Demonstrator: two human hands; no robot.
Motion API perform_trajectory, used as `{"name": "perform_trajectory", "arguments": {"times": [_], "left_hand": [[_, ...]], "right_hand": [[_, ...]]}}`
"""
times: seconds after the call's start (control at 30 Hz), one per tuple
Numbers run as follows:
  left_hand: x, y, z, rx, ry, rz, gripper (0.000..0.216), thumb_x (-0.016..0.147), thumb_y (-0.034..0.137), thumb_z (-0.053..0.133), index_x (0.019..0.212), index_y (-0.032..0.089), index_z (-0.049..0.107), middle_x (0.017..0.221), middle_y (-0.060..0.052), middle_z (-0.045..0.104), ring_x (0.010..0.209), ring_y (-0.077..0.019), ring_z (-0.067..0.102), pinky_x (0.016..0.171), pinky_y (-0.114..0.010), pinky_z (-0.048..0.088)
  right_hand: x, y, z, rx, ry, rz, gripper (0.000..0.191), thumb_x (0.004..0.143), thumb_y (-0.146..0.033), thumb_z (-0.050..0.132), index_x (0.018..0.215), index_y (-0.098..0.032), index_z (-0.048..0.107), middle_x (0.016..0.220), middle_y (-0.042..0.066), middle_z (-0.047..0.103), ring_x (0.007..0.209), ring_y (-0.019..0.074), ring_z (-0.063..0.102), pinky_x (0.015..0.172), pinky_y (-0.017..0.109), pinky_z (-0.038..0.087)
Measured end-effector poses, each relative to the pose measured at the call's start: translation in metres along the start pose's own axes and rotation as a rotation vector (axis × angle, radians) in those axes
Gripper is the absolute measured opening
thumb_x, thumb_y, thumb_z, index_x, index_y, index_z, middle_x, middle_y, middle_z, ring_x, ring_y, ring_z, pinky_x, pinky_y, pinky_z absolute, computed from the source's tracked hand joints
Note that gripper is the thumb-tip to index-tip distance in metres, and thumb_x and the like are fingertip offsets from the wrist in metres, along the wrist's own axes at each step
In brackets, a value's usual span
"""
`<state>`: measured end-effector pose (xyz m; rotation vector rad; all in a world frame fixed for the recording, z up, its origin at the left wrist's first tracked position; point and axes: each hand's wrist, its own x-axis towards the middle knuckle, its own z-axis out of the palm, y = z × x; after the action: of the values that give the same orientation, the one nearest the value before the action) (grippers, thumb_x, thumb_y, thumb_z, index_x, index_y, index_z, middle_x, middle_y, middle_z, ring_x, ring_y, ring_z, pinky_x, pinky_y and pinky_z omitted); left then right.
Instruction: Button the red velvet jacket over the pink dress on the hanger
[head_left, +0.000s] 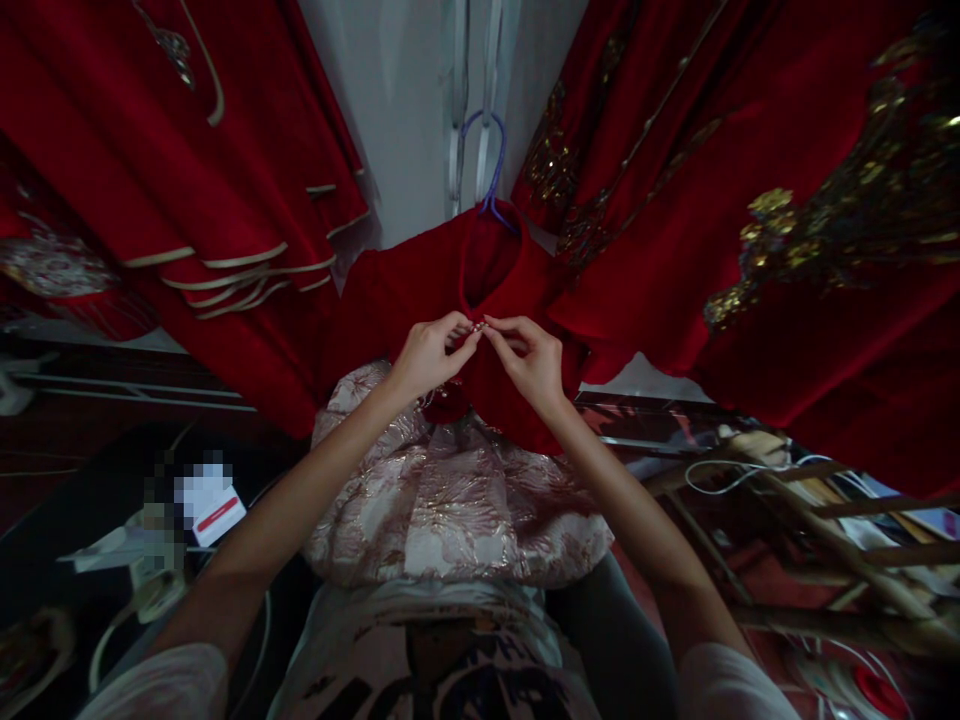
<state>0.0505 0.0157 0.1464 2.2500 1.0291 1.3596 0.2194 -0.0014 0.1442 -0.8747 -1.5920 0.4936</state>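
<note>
In front of me a red garment with an open V neckline hangs from a purple hanger. My left hand and my right hand meet just below the neckline's point. Thumb and forefinger of each are pinched on a small, pale beaded fastening, too small to make out fully. A few beaded strands dangle under my left hand. Below, a puffed pale pink skirt with metallic patterning spreads over my lap; whether it joins the red top is partly hidden.
Red garments with cream piping hang at the left. More red clothing with gold sequins hangs at the right. A wooden rack with a white cable stands low right. A white and red box lies on a dark surface at lower left.
</note>
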Motion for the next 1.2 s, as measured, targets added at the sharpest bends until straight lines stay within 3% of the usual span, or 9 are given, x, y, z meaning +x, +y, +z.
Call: {"name": "perform_trajectory", "arguments": {"times": [0.27,0.47,0.57,0.67,0.8,0.9,0.97,1.1,1.2], "left_hand": [[0.003,-0.002,0.0,0.01,-0.058,0.025,0.012,0.086,0.024,0.054,0.09,0.019,0.063,0.084,-0.004,0.073,0.07,-0.0132,0.069,0.067,-0.024,0.057],[0.006,-0.001,0.0,0.15,-0.085,0.089,0.01,0.085,0.023,0.055,0.082,0.019,0.064,0.076,-0.003,0.07,0.063,-0.014,0.065,0.063,-0.026,0.052],[0.006,0.004,0.006,0.172,-0.058,0.094,0.011,0.087,0.024,0.053,0.082,0.02,0.061,0.078,-0.003,0.069,0.067,-0.015,0.065,0.065,-0.026,0.051],[0.003,0.008,0.018,0.075,0.005,0.016,0.01,0.091,0.025,0.05,0.089,0.021,0.059,0.084,-0.004,0.07,0.075,-0.016,0.067,0.07,-0.027,0.052],[0.002,0.006,0.036,-0.2,0.091,-0.155,0.02,0.096,0.03,0.043,0.093,0.021,0.06,0.087,-0.004,0.071,0.077,-0.0151,0.068,0.075,-0.028,0.055],[-0.001,0.002,0.045,-0.445,0.142,-0.273,0.027,0.097,0.037,0.042,0.091,0.019,0.061,0.088,-0.005,0.07,0.075,-0.0136,0.068,0.072,-0.027,0.056],[-0.004,0.0,0.047,-0.56,0.165,-0.322,0.028,0.095,0.042,0.047,0.092,0.018,0.061,0.09,-0.005,0.07,0.074,-0.0126,0.067,0.068,-0.025,0.057],[-0.011,-0.002,0.048,-0.637,0.16,-0.335,0.033,0.092,0.047,0.052,0.098,0.017,0.063,0.093,-0.006,0.069,0.077,-0.0122,0.066,0.07,-0.024,0.057],[-0.017,-0.006,0.051,-0.627,0.122,-0.346,0.037,0.093,0.048,0.049,0.107,0.017,0.063,0.103,-0.009,0.07,0.089,-0.0156,0.068,0.081,-0.03,0.057]], "right_hand": [[0.005,0.007,-0.002,0.087,-0.024,0.072,0.03,0.08,-0.041,0.07,0.103,-0.023,0.074,0.106,0.004,0.073,0.096,0.0205,0.07,0.088,0.041,0.062],[0.007,0.014,-0.001,0.158,-0.09,0.111,0.036,0.079,-0.037,0.07,0.112,-0.024,0.071,0.113,0.006,0.07,0.095,0.0197,0.07,0.09,0.041,0.06],[0.009,0.018,0.002,0.136,-0.096,0.112,0.037,0.082,-0.035,0.065,0.117,-0.025,0.068,0.118,0.006,0.068,0.101,0.0207,0.067,0.091,0.04,0.058],[0.007,0.021,0.007,0.138,-0.086,0.132,0.037,0.087,-0.035,0.056,0.122,-0.027,0.065,0.127,0.006,0.064,0.117,0.0216,0.06,0.103,0.041,0.05],[-0.005,0.022,0.011,0.16,-0.119,0.143,0.053,0.09,-0.039,0.051,0.142,-0.03,0.045,0.148,0.003,0.046,0.138,0.0205,0.042,0.116,0.043,0.034],[-0.016,0.02,0.009,0.17,-0.2,0.102,0.082,0.083,-0.035,0.063,0.153,-0.033,0.02,0.155,0.003,0.034,0.141,0.021,0.036,0.116,0.042,0.035],[-0.02,0.017,0.003,0.127,-0.264,0.051,0.094,0.078,-0.025,0.065,0.155,-0.032,0.011,0.156,0.005,0.032,0.141,0.022,0.035,0.115,0.042,0.036],[-0.019,0.009,-0.018,-0.03,-0.374,0.014,0.091,0.075,-0.007,0.052,0.155,-0.029,0.013,0.152,0.008,0.037,0.136,0.0218,0.043,0.109,0.038,0.043],[-0.014,0.006,-0.043,-0.19,-0.435,0.114,0.084,0.074,-0.008,0.051,0.152,-0.025,0.025,0.126,0.009,0.061,0.101,0.0187,0.065,0.087,0.033,0.054]]}}
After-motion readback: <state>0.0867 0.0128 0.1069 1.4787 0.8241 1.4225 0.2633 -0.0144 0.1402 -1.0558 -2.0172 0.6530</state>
